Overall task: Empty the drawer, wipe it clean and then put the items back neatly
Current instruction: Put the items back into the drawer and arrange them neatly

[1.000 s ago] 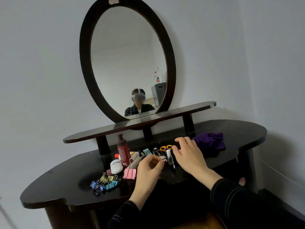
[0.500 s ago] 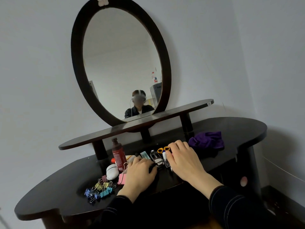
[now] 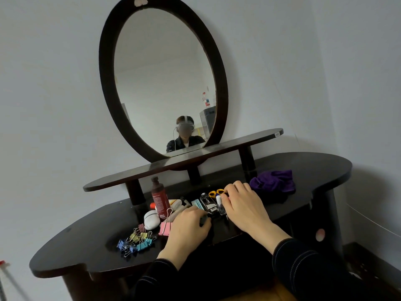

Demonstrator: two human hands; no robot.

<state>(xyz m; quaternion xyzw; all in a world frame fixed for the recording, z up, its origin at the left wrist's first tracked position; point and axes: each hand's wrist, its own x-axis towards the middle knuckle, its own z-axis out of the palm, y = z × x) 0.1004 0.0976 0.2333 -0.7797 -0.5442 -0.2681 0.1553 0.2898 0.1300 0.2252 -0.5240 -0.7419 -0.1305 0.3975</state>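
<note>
My left grip (image 3: 186, 229) is curled with thumb and fingertips closed on a small dark piece (image 3: 203, 218); I cannot make out what it is. My right grip (image 3: 243, 207) lies knuckles-up just to its right. Its fingertips are bent down over the yellow-handled scissors (image 3: 216, 192) and its thumb is beside the small clear bottle (image 3: 221, 205). I cannot tell whether it pinches either one or only rests there.

All the drawer's things lie out on the counter (image 3: 86, 242). The red bottle (image 3: 160, 199) stands just beyond my left grip, and the coloured binder clips (image 3: 136, 241) are heaped to its left. The purple cloth (image 3: 273, 183) is bunched near my right grip, on its far right. The drawer itself I cannot see; I judge it sits below my forearms.

This looks like the putting-back stage. To do it well, I would take one item per grip and lift straight up so neighbours don't scatter. I would lower flat things first and keep the loose clips together for last.
</note>
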